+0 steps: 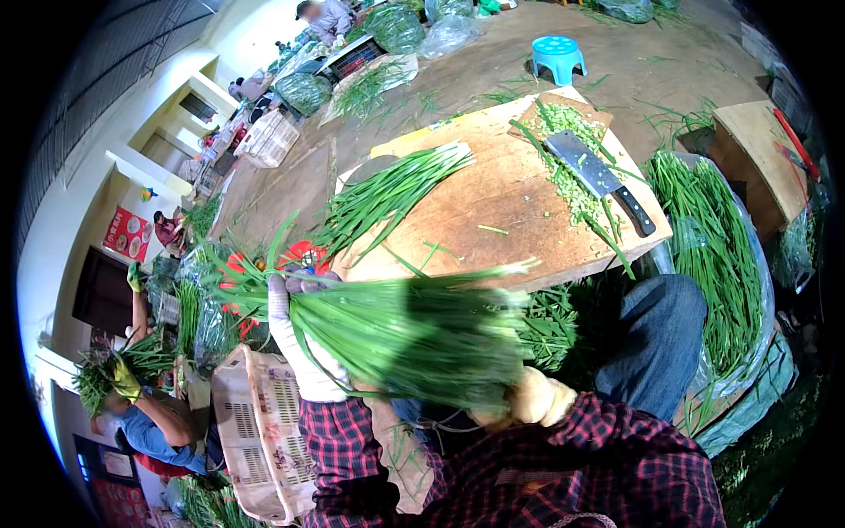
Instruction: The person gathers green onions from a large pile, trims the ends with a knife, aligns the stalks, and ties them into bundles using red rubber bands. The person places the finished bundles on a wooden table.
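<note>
Head view: across the center of the frame lies a thick bunch of long green stalks (405, 326), leafy tips toward the left and paler ends toward the right, its right part blurred. The left hand (308, 352), in a whitish glove with greyish fingertips, has its grip closed around the bunch near the leafy end. At the lower right end of the bunch is the right hand (535, 398), in a pale yellow glove; its fingers are partly hidden and blurred, so I cannot tell whether its grip is closed on the stalks.

Just above, the wooden tabletop (475, 216) carries a smaller bunch (387, 195) at its left and, at its upper right, a cleaver (585, 165) with a black handle resting over chopped green pieces (576, 195). A large bag of greens (717, 264) stands at the right of the frame, a dirty white crate (251, 431) at the lower left, and a blue stool (558, 58) near the top. A co-worker (163, 431) with yellow gloves holds greens at the lower left.
</note>
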{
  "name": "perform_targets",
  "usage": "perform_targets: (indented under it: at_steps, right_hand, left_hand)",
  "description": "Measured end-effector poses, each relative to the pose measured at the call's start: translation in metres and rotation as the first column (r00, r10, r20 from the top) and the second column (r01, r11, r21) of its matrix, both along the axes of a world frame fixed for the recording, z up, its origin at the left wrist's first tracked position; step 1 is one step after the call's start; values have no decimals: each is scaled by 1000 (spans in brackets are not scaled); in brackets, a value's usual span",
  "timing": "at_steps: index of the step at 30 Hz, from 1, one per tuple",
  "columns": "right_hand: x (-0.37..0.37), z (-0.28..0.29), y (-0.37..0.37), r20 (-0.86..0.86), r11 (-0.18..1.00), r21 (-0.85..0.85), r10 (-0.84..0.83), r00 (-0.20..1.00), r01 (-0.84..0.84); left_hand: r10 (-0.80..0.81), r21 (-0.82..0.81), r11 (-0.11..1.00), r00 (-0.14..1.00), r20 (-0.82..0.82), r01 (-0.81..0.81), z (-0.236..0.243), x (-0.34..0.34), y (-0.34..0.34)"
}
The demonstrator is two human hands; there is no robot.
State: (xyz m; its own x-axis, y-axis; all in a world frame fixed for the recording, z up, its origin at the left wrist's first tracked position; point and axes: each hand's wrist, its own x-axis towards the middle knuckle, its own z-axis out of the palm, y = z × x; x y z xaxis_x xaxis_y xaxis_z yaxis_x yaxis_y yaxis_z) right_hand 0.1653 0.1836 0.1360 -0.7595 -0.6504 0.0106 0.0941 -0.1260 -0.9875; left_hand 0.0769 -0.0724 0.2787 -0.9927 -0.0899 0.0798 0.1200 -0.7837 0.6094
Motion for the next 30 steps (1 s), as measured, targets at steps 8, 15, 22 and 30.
perform_targets:
  at_steps: [8, 15, 22, 30]
  right_hand:
    - [-11, -45, 49, 601, 837, -420, -32, 798, 350]
    - [-32, 2, -23, 404, 738, -675, 348, 846, 18]
    - [-66, -40, -16, 457, 407, -836, 147, 877, 368]
    - [-36, -73, -6, 638, 617, -652, 134, 759, 439]
  left_hand:
    - [251, -160, 950, 961, -119, -268, 7, -45, 0]
    - [261, -73, 955, 934, -245, -286, 4, -51, 75]
    - [117, -496, 840, 966, -229, -219, -63, 54, 44]
    - [-792, -872, 160, 588, 167, 463, -88, 115, -81]
